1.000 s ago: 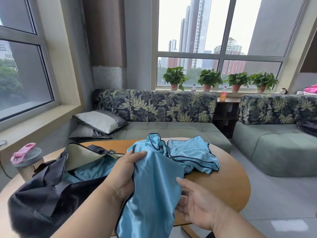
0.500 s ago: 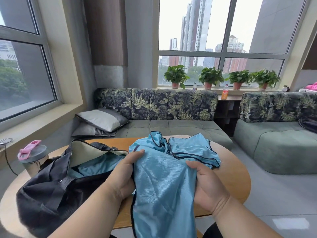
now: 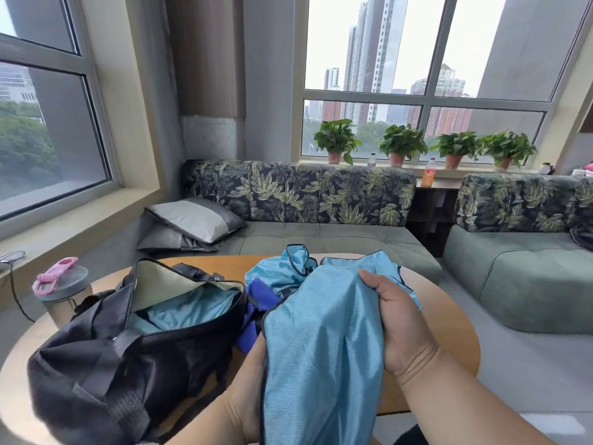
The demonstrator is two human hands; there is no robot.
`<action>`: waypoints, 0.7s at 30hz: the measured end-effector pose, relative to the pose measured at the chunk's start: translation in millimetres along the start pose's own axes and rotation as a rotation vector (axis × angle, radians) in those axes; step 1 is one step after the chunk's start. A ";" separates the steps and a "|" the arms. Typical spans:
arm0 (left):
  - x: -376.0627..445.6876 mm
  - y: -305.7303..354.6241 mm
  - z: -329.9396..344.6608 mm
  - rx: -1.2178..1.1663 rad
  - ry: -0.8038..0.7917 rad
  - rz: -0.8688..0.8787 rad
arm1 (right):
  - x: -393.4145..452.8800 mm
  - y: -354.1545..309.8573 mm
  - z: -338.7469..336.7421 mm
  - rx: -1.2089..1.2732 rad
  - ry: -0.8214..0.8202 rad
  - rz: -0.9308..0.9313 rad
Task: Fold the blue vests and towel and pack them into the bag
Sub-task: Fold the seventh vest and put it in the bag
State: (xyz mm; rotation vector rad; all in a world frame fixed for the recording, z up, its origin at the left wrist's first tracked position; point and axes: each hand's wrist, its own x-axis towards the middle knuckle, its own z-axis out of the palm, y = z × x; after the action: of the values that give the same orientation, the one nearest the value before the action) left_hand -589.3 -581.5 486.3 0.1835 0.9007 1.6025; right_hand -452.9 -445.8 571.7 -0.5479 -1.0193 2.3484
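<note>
I hold a light blue vest (image 3: 321, 348) with dark trim over the near edge of the round wooden table (image 3: 449, 319). My right hand (image 3: 394, 319) grips its right edge, thumb on top. My left hand (image 3: 252, 364) is under the vest's left side, with the fingers hidden by the cloth. To the left the black bag (image 3: 128, 364) lies open, with light blue cloth (image 3: 189, 311) inside it. A dark blue towel (image 3: 258, 298) lies between the bag and the vest. More light blue fabric (image 3: 282, 271) is bunched behind on the table.
A bottle with a pink lid (image 3: 59, 284) stands at the table's left edge, with a cable beside it. Leaf-patterned sofas (image 3: 321, 226) with grey cushions (image 3: 195, 220) run behind the table. Potted plants line the windowsill.
My left hand slid from the top of the vest to beneath it. My right hand closed on the vest's right edge and raised it. The dark blue towel came into sight.
</note>
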 end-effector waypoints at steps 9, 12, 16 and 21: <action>-4.3 42.3 -2.5 0.067 -0.109 0.037 | -7.7 -2.3 -14.8 -0.089 0.046 0.043; -4.0 53.2 -4.5 0.195 -0.067 0.134 | -9.2 -7.5 -24.5 -0.149 0.037 0.058; -2.7 57.7 6.4 0.333 -0.009 0.177 | -5.2 -12.1 -34.2 -0.251 0.034 0.024; 5.5 55.3 20.5 0.317 0.219 0.129 | 0.3 -5.1 -38.5 -0.361 0.123 -0.057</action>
State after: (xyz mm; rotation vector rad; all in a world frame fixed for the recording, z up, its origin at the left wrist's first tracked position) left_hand -621.7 -565.9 533.4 0.2972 1.3360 1.6119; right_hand -430.6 -421.6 551.0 -0.7750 -1.3896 2.0621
